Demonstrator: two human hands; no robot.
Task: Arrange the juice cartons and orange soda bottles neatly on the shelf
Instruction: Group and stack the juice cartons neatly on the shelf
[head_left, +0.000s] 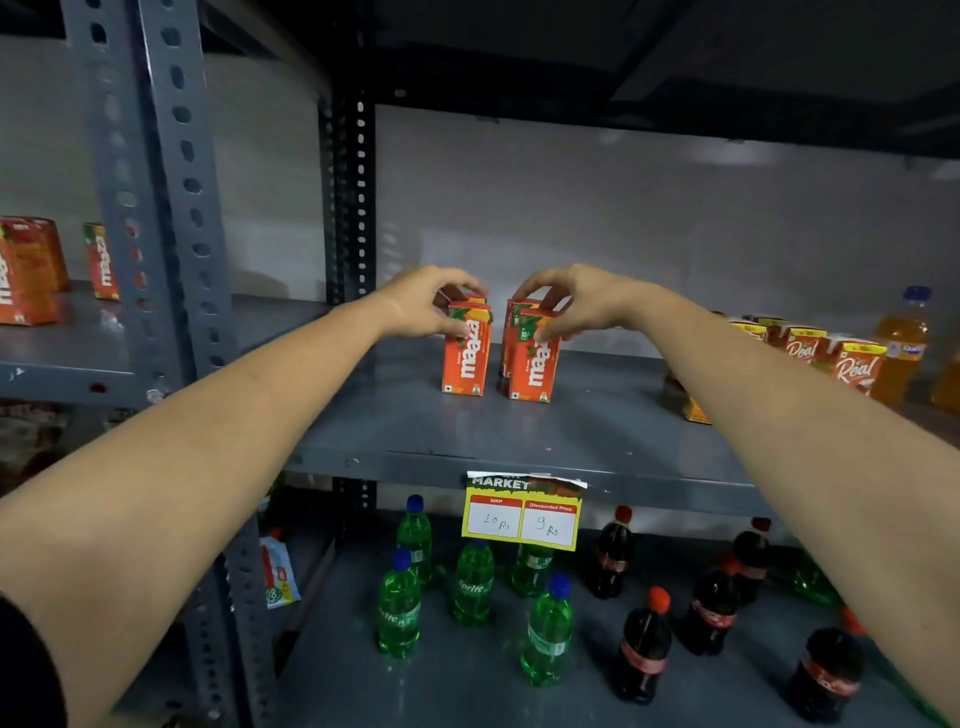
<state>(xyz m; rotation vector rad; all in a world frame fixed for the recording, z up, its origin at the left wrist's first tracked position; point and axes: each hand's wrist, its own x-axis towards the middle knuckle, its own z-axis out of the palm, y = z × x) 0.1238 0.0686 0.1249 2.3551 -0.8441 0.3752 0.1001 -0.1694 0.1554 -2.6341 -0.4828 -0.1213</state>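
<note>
Scene: you look down at a grey metal shelf (571, 441) at mid-frame, both bare arms stretched forward to it
Left hand (421, 304): your fingers (457, 328) are closed over the top of the left Maaza carton (466, 353), thumb at the near face, other fingers behind
Right hand (576, 304): fingers closed the same way over the top of the right Maaza cartons (532, 358), at least two standing one behind the other
Where the cartons are: centre of the frame, upright on the shelf, long axis vertical, labels facing you
Key relation: the two groups stand side by side with a narrow gap between them; each lies directly under its own hand, so closing the gap looks like a sideways push inward, left group rightward, right group leftward
Other task items: Real juice cartons (852, 364) and an orange soda bottle (901, 343) sit at the right edge of the same shelf, nearer your right hand, partly hidden by your forearm
Below: green and dark soda bottles on the lower shelf, behind a price tag (522, 517)
</note>
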